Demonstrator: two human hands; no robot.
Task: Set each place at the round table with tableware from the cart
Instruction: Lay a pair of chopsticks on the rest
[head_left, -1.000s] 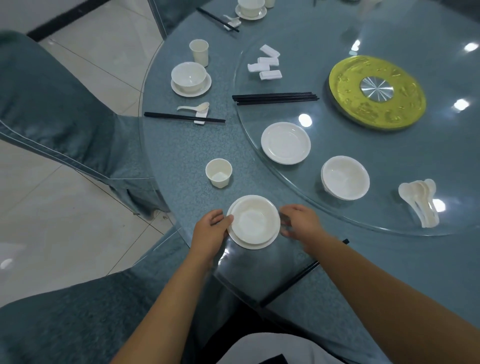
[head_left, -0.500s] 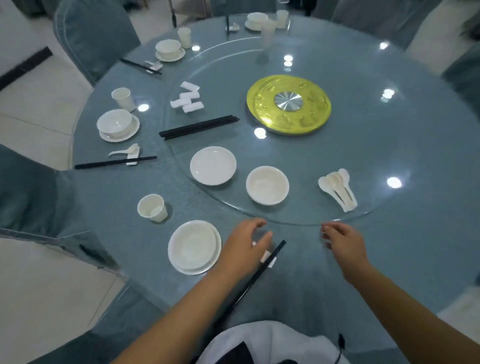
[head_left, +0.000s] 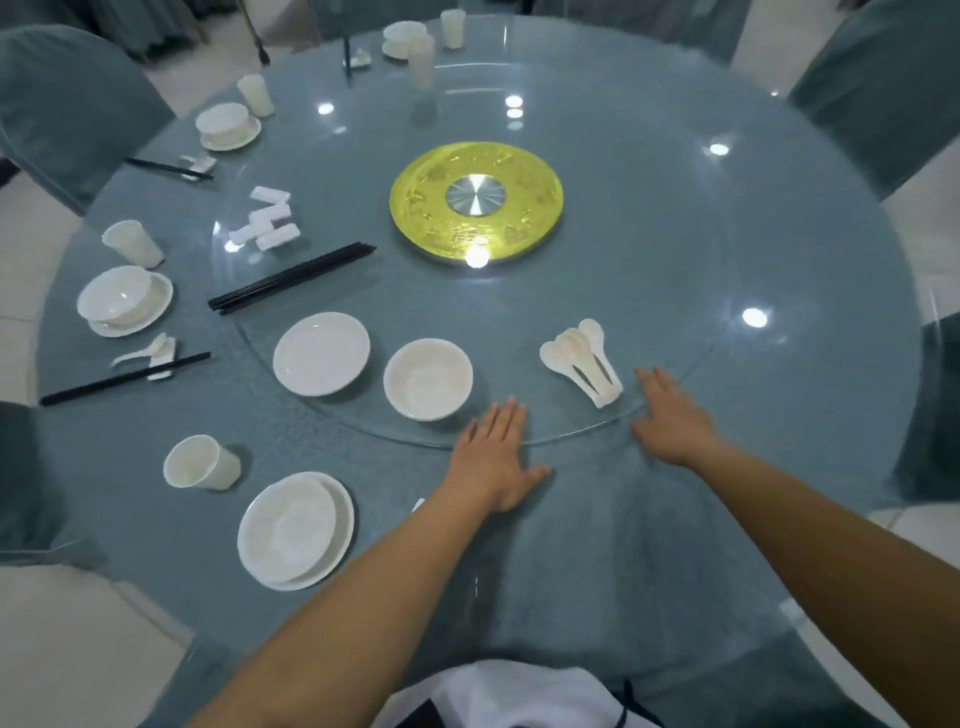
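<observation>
Spoons (head_left: 582, 364) lie bunched on the glass turntable (head_left: 675, 291), just ahead of the right hand (head_left: 670, 418). Both hands flat, released, holding nothing; left hand (head_left: 493, 457) rests across the turntable's edge. Best: pinch one spoon's handle, lift clear, avoid nudging the bowl (head_left: 427, 378) on the desk (head_left: 597, 545).

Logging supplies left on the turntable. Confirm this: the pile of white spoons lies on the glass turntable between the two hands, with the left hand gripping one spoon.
Not quite. The head view shows the left hand flat and open on the glass turntable edge, gripping nothing. The white spoons do lie on the turntable between it and the right hand.
</observation>
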